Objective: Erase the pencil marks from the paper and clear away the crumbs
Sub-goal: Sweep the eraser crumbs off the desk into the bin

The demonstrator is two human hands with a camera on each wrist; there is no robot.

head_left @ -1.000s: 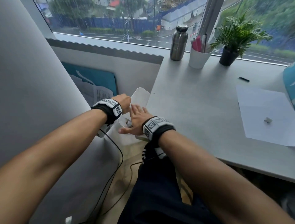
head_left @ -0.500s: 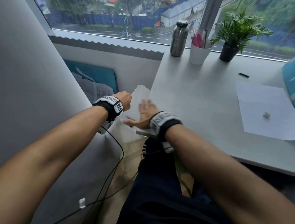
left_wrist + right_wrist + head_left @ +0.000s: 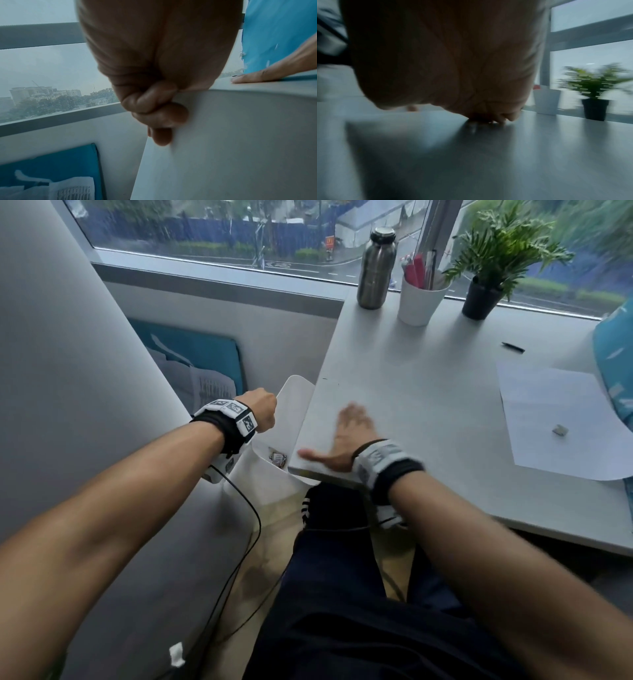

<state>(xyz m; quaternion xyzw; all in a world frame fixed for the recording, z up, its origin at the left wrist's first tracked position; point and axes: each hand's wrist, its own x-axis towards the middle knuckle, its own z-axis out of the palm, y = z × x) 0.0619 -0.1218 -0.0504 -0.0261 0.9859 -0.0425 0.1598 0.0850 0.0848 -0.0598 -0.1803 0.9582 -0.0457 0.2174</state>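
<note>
My left hand (image 3: 262,412) grips the rim of a white waste bin (image 3: 294,405) that stands against the desk's left edge. In the left wrist view its fingers (image 3: 159,115) curl over the bin's white wall (image 3: 231,142). My right hand (image 3: 346,436) lies flat and blurred on the grey desk (image 3: 411,392), near its front left corner, holding nothing. The right wrist view has its fingertips (image 3: 498,119) touching the desk top. The white paper (image 3: 561,412) lies at the right with a small eraser (image 3: 560,430) on it. No crumbs can be made out.
A black pen (image 3: 513,347) lies behind the paper. A steel bottle (image 3: 376,268), a white cup of pens (image 3: 421,299) and a potted plant (image 3: 493,265) line the window sill. Scraps (image 3: 277,457) lie inside the bin. A cable (image 3: 246,525) hangs by my knee.
My right hand has swept from over the bin back onto the desk, moving right and away from me. The left hand has kept its grip on the bin's rim.
</note>
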